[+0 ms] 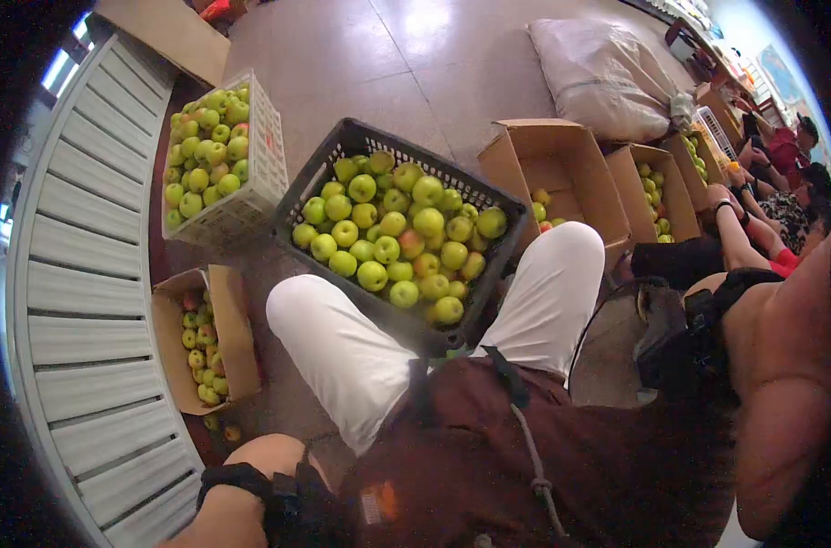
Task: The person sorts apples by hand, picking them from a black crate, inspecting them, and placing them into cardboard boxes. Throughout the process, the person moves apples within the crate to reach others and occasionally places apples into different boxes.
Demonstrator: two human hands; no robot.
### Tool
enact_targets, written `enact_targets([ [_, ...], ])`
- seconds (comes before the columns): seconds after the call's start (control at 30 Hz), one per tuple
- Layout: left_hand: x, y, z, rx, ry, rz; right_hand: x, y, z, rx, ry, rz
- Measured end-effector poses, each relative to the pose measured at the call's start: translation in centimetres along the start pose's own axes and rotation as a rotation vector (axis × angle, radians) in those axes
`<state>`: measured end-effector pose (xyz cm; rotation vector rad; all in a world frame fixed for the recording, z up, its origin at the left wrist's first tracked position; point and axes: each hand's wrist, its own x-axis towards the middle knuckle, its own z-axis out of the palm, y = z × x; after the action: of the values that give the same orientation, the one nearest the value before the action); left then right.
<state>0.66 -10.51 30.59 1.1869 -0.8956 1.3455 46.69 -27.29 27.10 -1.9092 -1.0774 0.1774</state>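
Between my white-trousered knees stands a black plastic crate [297, 173], filled with green apples [393, 224], some blushed red. At the lower left, my left hand [271, 451] is low beside my thigh, with a black band around the wrist. Its fingers are hidden, so any hold cannot be made out. On the right, only a small part of my right hand [705, 285] shows beyond a black wristband. Its fingers are out of sight too, near a dark cloth-like item [664, 333]. Neither hand is at the crate.
Left stand a white crate [268, 151] and a cardboard box [237, 324], both holding apples, beside a white slatted panel [91, 274]. An open carton [562, 169] with a few apples stands right, near more apple boxes and a large sack [603, 78]. Other people sit far right.
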Motion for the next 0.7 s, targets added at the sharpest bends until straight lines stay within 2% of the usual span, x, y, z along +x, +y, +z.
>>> enact_targets([
  [0.17, -0.4, 0.1, 0.5, -0.661, 0.051, -0.035, -0.3, 0.0, -0.2, 0.000, 0.003, -0.003],
  [0.23, -0.1, 1.1, -1.2, -0.284, -0.180, -0.033, -0.2, 0.0, -0.1, 0.003, 0.000, -0.003],
  [0.3, 0.1, 1.3, -1.9, -0.172, -0.272, -0.042, -0.2, 0.1, 0.0, 0.007, -0.002, -0.004],
  [0.47, -0.7, 0.2, -1.2, -0.562, -0.117, -0.070, -0.3, 0.1, -0.2, -0.001, -0.005, -0.009],
  [0.67, -0.7, -0.8, -0.8, -0.007, -0.034, 0.043, -0.5, 0.1, -0.8, 0.005, 0.012, -0.006],
  [0.7, -0.9, -0.6, -0.6, 0.029, -0.008, -0.009, -0.5, 0.1, -0.9, 0.004, 0.011, -0.008],
])
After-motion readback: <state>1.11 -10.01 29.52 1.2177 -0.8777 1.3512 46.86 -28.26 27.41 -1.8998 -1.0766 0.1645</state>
